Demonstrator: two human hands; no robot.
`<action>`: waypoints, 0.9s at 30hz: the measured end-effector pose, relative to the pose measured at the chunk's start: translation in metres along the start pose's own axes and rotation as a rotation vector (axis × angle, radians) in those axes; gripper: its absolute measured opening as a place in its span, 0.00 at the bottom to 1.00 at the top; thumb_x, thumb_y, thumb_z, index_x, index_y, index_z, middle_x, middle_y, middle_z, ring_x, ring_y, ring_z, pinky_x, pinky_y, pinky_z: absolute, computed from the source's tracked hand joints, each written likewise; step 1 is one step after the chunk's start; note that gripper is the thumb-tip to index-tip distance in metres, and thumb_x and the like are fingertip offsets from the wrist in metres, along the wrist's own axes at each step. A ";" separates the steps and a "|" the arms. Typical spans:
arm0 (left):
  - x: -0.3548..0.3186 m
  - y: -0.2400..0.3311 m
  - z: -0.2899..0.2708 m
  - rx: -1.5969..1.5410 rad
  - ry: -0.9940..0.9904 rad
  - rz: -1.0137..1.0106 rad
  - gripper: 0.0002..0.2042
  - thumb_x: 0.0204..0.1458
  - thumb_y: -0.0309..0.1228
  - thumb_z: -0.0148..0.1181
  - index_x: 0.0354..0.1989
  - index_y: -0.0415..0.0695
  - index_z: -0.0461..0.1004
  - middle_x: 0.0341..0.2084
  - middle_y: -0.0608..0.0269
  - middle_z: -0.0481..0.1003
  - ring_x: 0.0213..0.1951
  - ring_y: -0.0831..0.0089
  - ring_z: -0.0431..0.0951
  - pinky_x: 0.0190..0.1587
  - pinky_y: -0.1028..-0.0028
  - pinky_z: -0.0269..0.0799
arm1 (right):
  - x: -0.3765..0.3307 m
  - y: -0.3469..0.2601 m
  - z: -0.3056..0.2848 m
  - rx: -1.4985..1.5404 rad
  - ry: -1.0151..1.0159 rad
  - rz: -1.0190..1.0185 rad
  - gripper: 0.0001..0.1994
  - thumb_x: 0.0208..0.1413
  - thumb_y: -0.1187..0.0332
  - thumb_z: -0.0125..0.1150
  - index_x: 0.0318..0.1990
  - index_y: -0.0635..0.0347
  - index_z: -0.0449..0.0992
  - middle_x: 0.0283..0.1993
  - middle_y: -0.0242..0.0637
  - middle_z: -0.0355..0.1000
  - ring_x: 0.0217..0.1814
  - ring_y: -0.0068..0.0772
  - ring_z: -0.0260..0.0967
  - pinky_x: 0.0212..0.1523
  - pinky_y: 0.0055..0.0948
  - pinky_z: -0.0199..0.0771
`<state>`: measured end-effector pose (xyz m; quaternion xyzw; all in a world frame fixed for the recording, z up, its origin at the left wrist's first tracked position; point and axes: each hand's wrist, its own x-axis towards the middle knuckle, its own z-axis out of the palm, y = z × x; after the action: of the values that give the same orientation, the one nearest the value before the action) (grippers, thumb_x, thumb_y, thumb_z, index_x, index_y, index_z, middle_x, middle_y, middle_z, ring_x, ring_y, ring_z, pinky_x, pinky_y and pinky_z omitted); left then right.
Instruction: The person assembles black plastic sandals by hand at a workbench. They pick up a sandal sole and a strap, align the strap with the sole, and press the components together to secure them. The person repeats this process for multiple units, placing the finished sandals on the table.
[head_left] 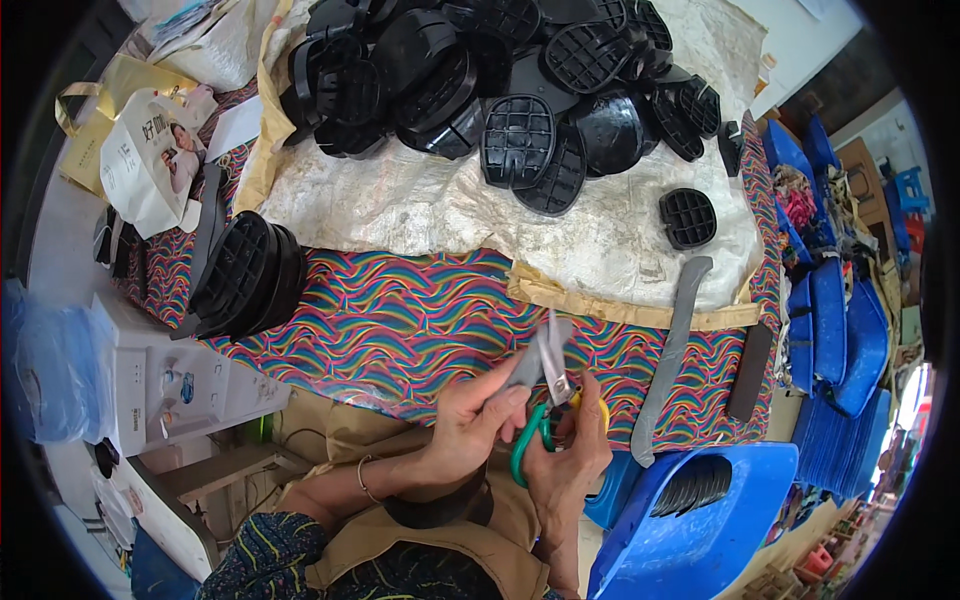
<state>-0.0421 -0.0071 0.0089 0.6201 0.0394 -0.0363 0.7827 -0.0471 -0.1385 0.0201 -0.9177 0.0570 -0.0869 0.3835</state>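
My left hand (pixel 474 415) pinches a small grey piece (pixel 524 373) of what looks like strip material, just above the table's near edge. In my right hand (pixel 572 450) is a pair of scissors (pixel 556 378) with one green and one yellow handle loop. Its blades point away from me, close beside the grey piece; blur hides whether they touch it. A long grey strip (pixel 672 365) lies to the right of my hands, partly on a white sheet. Near it sits a single black grid-patterned piece (pixel 688 219). Below my wrists, a dark curved thing (pixel 438 508) rests at my lap.
Black grid-patterned pieces are heaped on the white sheet (pixel 380 205) at the back. More form a stack (pixel 248 275) at the left. A dark bar (pixel 750 372) lies at the right edge. A blue tub (pixel 640 540) with black pieces stands low right; a white machine (pixel 165 385) stands left.
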 end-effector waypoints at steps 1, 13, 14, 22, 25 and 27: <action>-0.007 -0.003 0.001 0.033 -0.017 0.020 0.20 0.64 0.30 0.51 0.64 0.41 0.66 0.21 0.69 0.73 0.19 0.85 0.67 0.20 0.83 0.61 | 0.004 0.002 -0.001 0.038 0.014 0.039 0.35 0.40 0.74 0.72 0.60 0.63 0.68 0.23 0.34 0.63 0.22 0.25 0.62 0.23 0.28 0.63; 0.024 0.010 0.004 -0.368 -0.100 -0.284 0.19 0.63 0.30 0.52 0.61 0.38 0.64 0.30 0.63 0.75 0.30 0.76 0.76 0.29 0.79 0.69 | 0.065 0.069 -0.054 -0.264 0.384 0.170 0.28 0.48 0.69 0.71 0.57 0.59 0.67 0.34 0.42 0.74 0.34 0.42 0.73 0.34 0.37 0.71; 0.028 0.005 0.003 -0.438 -0.101 -0.285 0.17 0.62 0.29 0.54 0.57 0.38 0.67 0.31 0.62 0.75 0.30 0.76 0.75 0.29 0.78 0.67 | 0.070 0.076 -0.049 -0.337 0.398 0.093 0.28 0.48 0.69 0.71 0.57 0.59 0.66 0.37 0.45 0.75 0.37 0.47 0.75 0.36 0.40 0.72; 0.055 -0.004 0.018 -0.717 -0.142 -0.485 0.16 0.61 0.29 0.54 0.54 0.35 0.69 0.25 0.64 0.69 0.27 0.72 0.69 0.30 0.74 0.64 | 0.080 0.090 -0.039 -0.047 0.331 0.154 0.26 0.47 0.78 0.67 0.55 0.61 0.65 0.42 0.47 0.74 0.44 0.43 0.74 0.44 0.34 0.72; 0.060 -0.010 0.026 -0.725 -0.130 -0.501 0.16 0.62 0.30 0.54 0.55 0.34 0.69 0.32 0.59 0.74 0.34 0.67 0.75 0.37 0.71 0.70 | 0.069 0.098 -0.049 0.431 0.251 0.249 0.24 0.45 0.85 0.63 0.52 0.62 0.66 0.43 0.32 0.71 0.39 0.23 0.70 0.39 0.22 0.70; 0.062 -0.004 0.031 -0.713 -0.112 -0.542 0.18 0.63 0.32 0.53 0.55 0.32 0.68 0.39 0.54 0.77 0.42 0.64 0.79 0.46 0.67 0.76 | 0.055 0.069 -0.061 0.715 0.125 0.425 0.25 0.43 0.86 0.63 0.51 0.61 0.67 0.44 0.30 0.70 0.37 0.20 0.69 0.37 0.19 0.69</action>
<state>0.0199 -0.0388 0.0056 0.2762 0.1680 -0.2574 0.9106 -0.0079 -0.2386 0.0195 -0.6877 0.2343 -0.0759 0.6829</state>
